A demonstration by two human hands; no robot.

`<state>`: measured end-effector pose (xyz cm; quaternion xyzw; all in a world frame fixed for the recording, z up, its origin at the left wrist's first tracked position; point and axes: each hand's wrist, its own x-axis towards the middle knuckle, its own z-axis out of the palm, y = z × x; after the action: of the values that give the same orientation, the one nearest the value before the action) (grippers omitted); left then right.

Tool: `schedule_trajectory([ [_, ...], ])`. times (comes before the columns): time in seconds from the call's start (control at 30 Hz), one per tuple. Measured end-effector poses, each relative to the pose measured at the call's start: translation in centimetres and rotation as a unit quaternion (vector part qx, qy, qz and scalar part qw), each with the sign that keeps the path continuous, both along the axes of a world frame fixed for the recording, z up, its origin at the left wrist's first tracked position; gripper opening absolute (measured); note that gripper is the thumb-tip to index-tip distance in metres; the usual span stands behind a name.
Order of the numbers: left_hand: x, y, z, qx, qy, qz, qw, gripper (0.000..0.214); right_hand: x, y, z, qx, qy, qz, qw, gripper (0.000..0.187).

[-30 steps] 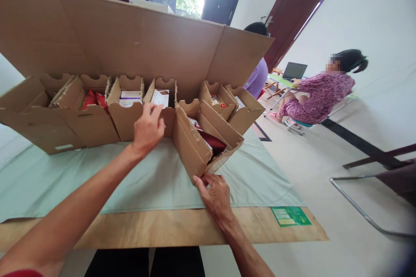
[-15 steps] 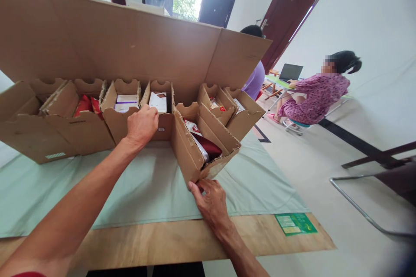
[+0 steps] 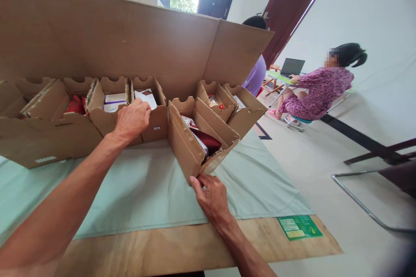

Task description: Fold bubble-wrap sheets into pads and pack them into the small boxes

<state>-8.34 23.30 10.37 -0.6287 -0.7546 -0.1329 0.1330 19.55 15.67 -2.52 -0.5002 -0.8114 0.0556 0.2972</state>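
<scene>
My left hand (image 3: 134, 117) is closed over the front edge of an open cardboard box (image 3: 157, 117), which holds white papers or packets (image 3: 146, 98). My right hand (image 3: 212, 194) grips the lower front corner of another cardboard box (image 3: 183, 147), with the thumb on its side and the other fingers partly hidden beneath. That box stands angled, forward of the row, and contains a dark red packet (image 3: 209, 142) and a white-and-red packet (image 3: 190, 122). Left of my left hand, neighbouring boxes hold white-and-purple cartons (image 3: 114, 101) and red packets (image 3: 76, 104).
A tall cardboard panel (image 3: 130, 39) rises behind the boxes. Two smaller boxes (image 3: 245, 108) stand at the right. A pale green cloth (image 3: 130, 194) covers most of the wooden table (image 3: 146, 251). One person (image 3: 320, 91) sits at a laptop (image 3: 292, 67); others are partly hidden behind the panel.
The left-hand boxes and my left hand have shifted left in view, slightly closer to me. The angled box and my right hand have barely moved. The view has shifted a little.
</scene>
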Motion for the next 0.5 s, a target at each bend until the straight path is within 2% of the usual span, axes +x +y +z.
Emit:
schedule_trajectory([
  [0.2, -1.5, 0.6, 0.3, -0.012, 0.004, -0.037, 0.999, 0.033, 1.4, 0.4, -0.1, -0.050, 0.049, -0.011, 0.997, 0.046],
  [0.37, -2.1, 0.5, -0.2, 0.007, 0.008, -0.072, 0.997, 0.035, 2.9, 0.7, 0.3, -0.089, 0.091, -0.018, 0.992, 0.050],
  [0.43, -2.2, 0.2, -0.6, 0.021, 0.005, -0.080, 0.997, 0.034, 3.9, 0.7, 0.6, -0.073, 0.110, -0.027, 0.991, 0.046],
  [0.5, -2.0, 0.0, -1.0, 0.031, 0.001, -0.084, 0.996, 0.033, 5.1, 0.9, 1.0, -0.018, 0.140, -0.051, 0.989, 0.040],
])
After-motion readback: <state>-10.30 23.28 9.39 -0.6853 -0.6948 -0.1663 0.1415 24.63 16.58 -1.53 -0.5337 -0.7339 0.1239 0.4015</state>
